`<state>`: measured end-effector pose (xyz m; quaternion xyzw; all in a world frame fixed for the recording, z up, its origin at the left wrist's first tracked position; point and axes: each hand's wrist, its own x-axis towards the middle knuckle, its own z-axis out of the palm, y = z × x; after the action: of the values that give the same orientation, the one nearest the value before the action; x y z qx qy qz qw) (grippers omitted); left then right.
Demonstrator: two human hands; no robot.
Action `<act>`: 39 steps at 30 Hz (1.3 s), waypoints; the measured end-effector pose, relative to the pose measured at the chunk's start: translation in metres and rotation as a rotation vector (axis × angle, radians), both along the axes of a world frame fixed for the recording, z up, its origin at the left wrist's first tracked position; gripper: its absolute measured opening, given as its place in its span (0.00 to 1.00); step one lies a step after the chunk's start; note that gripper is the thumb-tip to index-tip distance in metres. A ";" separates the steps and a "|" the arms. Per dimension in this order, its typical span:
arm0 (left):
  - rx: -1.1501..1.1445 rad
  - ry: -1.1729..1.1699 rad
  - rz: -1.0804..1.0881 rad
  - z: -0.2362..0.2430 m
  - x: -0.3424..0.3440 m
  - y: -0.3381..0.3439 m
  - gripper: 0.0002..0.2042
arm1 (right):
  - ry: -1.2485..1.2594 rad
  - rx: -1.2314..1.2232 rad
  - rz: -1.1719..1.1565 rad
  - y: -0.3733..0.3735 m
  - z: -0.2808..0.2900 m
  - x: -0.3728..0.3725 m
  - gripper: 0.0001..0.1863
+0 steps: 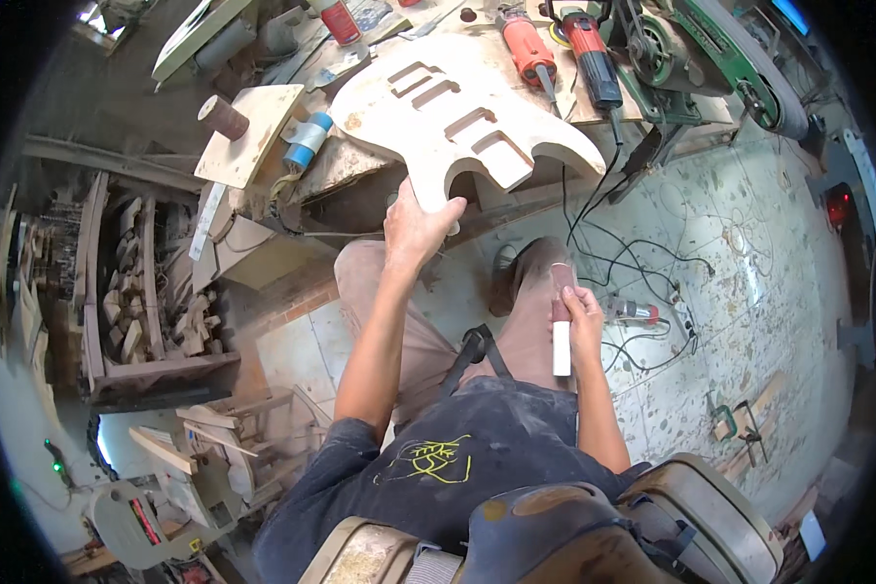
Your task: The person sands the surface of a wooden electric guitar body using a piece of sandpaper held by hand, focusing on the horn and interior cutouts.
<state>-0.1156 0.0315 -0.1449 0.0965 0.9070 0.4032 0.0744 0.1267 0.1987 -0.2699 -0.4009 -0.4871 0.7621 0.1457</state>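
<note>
My left hand (420,226) is wrapped round one horn of a pale wooden electric guitar body (492,92), which rests partly on the cluttered workbench and juts out over its near edge. Rectangular cutouts are visible in the wood. Lower and to the right, my right hand (584,319) grips a slim stick (562,348), white at its near end and reddish brown like sandpaper at its far end. That stick is held above my right thigh, apart from the guitar body.
Two red-and-black power tools, an angle grinder (528,49) and another (592,60), lie on the bench beside a green belt sander (725,58). Black cables (633,258) trail over the floor. Wood scraps fill a rack (156,375) on the left. A board with a brown cylinder (224,119) stands nearby.
</note>
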 end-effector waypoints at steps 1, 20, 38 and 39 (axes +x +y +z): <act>0.009 -0.004 0.016 0.000 0.000 -0.001 0.39 | 0.022 -0.028 0.021 0.001 -0.001 0.000 0.16; -0.673 0.685 -0.219 -0.022 0.013 -0.057 0.37 | 0.039 -0.129 0.034 0.016 -0.021 0.006 0.13; -0.375 0.745 -0.285 0.002 0.002 -0.058 0.33 | 0.032 -0.062 0.083 0.001 -0.018 0.013 0.13; -0.372 0.743 -0.283 -0.002 -0.002 -0.060 0.33 | 0.024 -0.067 0.106 -0.001 -0.017 0.013 0.13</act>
<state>-0.1180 -0.0285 -0.1466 0.3431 0.9072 0.1566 -0.1862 0.1398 0.1976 -0.2867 -0.3702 -0.4801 0.7893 0.0977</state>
